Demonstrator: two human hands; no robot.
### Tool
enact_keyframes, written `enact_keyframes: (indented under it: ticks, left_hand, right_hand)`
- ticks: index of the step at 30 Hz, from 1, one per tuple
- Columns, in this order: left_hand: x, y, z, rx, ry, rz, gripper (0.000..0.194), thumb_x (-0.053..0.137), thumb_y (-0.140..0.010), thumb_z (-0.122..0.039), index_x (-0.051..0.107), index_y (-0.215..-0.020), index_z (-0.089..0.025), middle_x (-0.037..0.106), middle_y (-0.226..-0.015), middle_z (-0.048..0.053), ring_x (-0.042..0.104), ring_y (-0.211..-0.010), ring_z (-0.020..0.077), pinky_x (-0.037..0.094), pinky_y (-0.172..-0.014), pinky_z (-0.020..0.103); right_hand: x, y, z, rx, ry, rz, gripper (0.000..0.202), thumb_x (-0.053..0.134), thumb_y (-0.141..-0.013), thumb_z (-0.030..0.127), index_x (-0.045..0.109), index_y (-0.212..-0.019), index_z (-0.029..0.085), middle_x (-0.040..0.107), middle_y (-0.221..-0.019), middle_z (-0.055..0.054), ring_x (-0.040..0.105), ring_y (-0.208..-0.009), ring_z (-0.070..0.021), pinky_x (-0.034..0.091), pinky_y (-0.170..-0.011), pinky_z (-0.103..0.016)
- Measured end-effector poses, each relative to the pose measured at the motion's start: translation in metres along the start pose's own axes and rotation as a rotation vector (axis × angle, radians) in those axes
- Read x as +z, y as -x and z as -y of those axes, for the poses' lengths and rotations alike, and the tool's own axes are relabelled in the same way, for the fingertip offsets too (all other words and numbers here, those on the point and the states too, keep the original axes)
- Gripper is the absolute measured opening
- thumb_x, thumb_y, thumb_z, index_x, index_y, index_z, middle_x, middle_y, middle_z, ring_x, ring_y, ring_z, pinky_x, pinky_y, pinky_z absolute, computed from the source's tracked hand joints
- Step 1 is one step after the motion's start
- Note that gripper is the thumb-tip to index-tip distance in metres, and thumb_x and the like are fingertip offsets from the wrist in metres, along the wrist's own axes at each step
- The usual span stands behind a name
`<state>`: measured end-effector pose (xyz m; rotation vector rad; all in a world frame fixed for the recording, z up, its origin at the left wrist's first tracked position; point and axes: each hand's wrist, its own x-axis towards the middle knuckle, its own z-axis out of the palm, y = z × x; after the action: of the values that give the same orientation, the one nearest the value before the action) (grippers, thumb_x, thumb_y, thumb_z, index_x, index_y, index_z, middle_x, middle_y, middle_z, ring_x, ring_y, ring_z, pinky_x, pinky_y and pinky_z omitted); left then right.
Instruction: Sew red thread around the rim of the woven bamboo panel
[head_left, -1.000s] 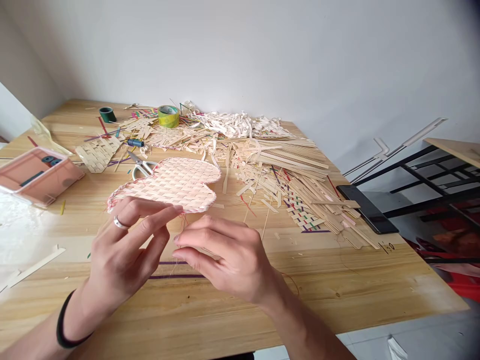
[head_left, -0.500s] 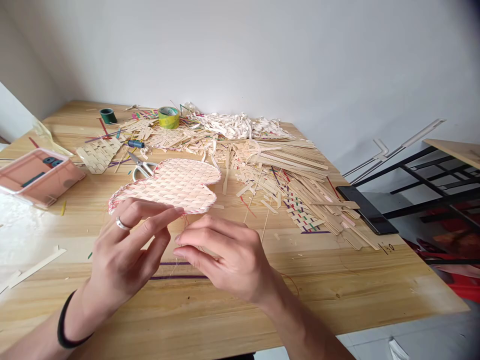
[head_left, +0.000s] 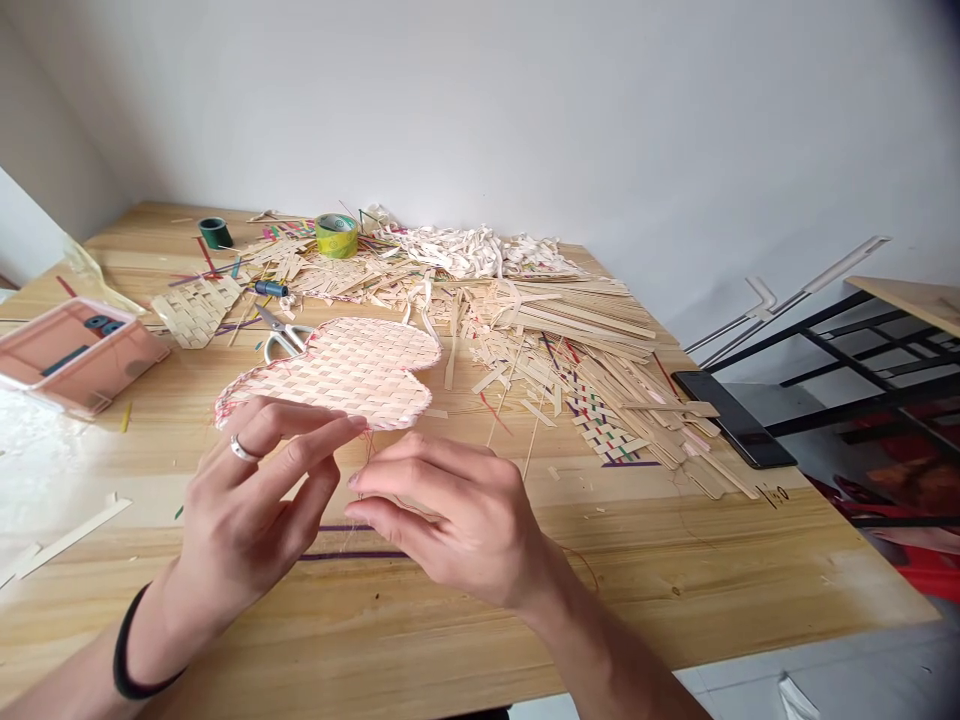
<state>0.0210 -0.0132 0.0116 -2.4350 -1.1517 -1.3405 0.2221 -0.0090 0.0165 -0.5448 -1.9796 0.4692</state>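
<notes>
A pale pink woven piece [head_left: 360,370] with a stitched red-and-white edge lies beyond my hands. My left hand [head_left: 274,480], with a ring and a black wrist band, touches its near edge with a fingertip; its fingers are bent and whether they pinch anything is unclear. My right hand [head_left: 442,500] pinches a thin reddish thread [head_left: 369,447] just right of it, below the woven edge. White-handled scissors [head_left: 283,340] lie behind the piece's left part.
A pink box [head_left: 82,360] stands at the left. Yellow-green tape [head_left: 337,236], a dark green roll [head_left: 215,234] and heaped strips [head_left: 570,320] cover the back. A phone [head_left: 735,420] lies at the right edge.
My right hand's thumb and fingertips have shifted very slightly to the left. Otherwise the hands and the woven piece look almost the same.
</notes>
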Motion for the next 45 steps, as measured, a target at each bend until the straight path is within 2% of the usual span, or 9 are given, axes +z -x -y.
enact_keyframes:
  ticks: [13, 18, 23, 26, 30, 33, 36, 42, 45]
  left_hand:
    - [-0.001, 0.001, 0.001, 0.021, 0.004, 0.039, 0.041, 0.064, -0.092, 0.002, 0.068, -0.124, -0.023, 0.071, -0.106, 0.004, 0.07, -0.093, 0.0171, 0.056, -0.084, 0.033]
    - [-0.003, 0.001, 0.0, 0.029, 0.007, 0.054, 0.043, 0.064, -0.092, 0.003, 0.067, -0.126, -0.023, 0.071, -0.106, 0.004, 0.069, -0.093, 0.017, 0.056, -0.084, 0.034]
    - [-0.004, 0.0, 0.0, 0.047, 0.022, 0.061, 0.042, 0.063, -0.091, 0.004, 0.068, -0.124, -0.021, 0.071, -0.105, 0.004, 0.068, -0.091, 0.0164, 0.055, -0.084, 0.033]
    - [-0.003, 0.001, 0.001, 0.041, 0.027, 0.061, 0.042, 0.063, -0.091, 0.004, 0.068, -0.126, -0.021, 0.072, -0.106, 0.005, 0.068, -0.092, 0.0168, 0.055, -0.085, 0.033]
    - [-0.003, 0.003, 0.003, 0.048, 0.02, 0.065, 0.042, 0.062, -0.092, 0.001, 0.069, -0.126, -0.023, 0.073, -0.108, 0.005, 0.07, -0.093, 0.0184, 0.055, -0.087, 0.035]
    - [-0.004, 0.003, 0.004, 0.063, 0.024, 0.105, 0.044, 0.061, -0.092, 0.001, 0.068, -0.128, -0.025, 0.074, -0.109, 0.004, 0.07, -0.095, 0.0192, 0.055, -0.088, 0.036]
    - [-0.003, 0.003, 0.004, 0.077, 0.051, 0.128, 0.045, 0.061, -0.093, 0.0, 0.067, -0.129, -0.026, 0.073, -0.108, 0.004, 0.07, -0.097, 0.0192, 0.056, -0.086, 0.035]
    - [-0.001, 0.002, 0.005, 0.102, 0.067, 0.105, 0.042, 0.061, -0.093, 0.002, 0.067, -0.126, -0.022, 0.074, -0.108, 0.005, 0.069, -0.097, 0.0189, 0.054, -0.086, 0.035]
    - [-0.001, 0.002, 0.006, 0.101, 0.061, 0.092, 0.041, 0.061, -0.092, 0.003, 0.068, -0.125, -0.022, 0.073, -0.108, 0.005, 0.069, -0.098, 0.0192, 0.053, -0.086, 0.035]
  right_hand:
    - [-0.003, -0.001, 0.001, 0.035, 0.045, -0.028, 0.004, 0.07, -0.101, 0.014, 0.07, -0.104, 0.016, 0.076, -0.095, -0.005, 0.073, -0.088, -0.0126, 0.061, -0.083, -0.023]
    - [-0.004, -0.003, 0.001, 0.069, 0.159, -0.101, 0.005, 0.072, -0.1, 0.015, 0.071, -0.105, 0.014, 0.072, -0.089, -0.004, 0.068, -0.08, -0.0126, 0.057, -0.077, -0.026]
    - [-0.008, -0.005, 0.002, 0.132, 0.22, -0.173, 0.016, 0.077, -0.097, 0.02, 0.07, -0.11, 0.017, 0.065, -0.084, -0.002, 0.061, -0.082, -0.0156, 0.055, -0.081, -0.031]
    - [-0.015, -0.007, 0.001, 0.161, 0.196, -0.162, 0.014, 0.074, -0.1, 0.027, 0.07, -0.111, 0.019, 0.066, -0.096, -0.005, 0.061, -0.094, -0.0194, 0.053, -0.089, -0.037]
    - [-0.021, -0.008, -0.002, 0.323, 0.225, -0.136, 0.018, 0.059, -0.107, 0.027, 0.075, -0.102, 0.02, 0.062, -0.103, -0.008, 0.06, -0.105, -0.0218, 0.049, -0.098, -0.043]
    - [-0.02, -0.008, -0.005, 0.388, 0.108, -0.053, 0.016, 0.065, -0.105, 0.028, 0.077, -0.1, 0.02, 0.062, -0.108, -0.007, 0.06, -0.112, -0.0206, 0.046, -0.106, -0.042]
    - [-0.016, -0.009, -0.008, 0.433, -0.058, -0.023, 0.011, 0.071, -0.101, 0.028, 0.078, -0.097, 0.021, 0.065, -0.107, -0.005, 0.062, -0.111, -0.0181, 0.048, -0.105, -0.036]
    - [-0.009, -0.011, -0.017, 0.466, -0.225, -0.195, 0.018, 0.071, -0.1, 0.033, 0.073, -0.088, 0.019, 0.068, -0.095, -0.003, 0.065, -0.096, -0.0153, 0.053, -0.092, -0.03]
    - [-0.02, -0.013, -0.025, 0.513, -0.333, -0.349, 0.022, 0.071, -0.1, 0.04, 0.071, -0.092, 0.019, 0.07, -0.092, -0.003, 0.066, -0.09, -0.0143, 0.055, -0.085, -0.028]
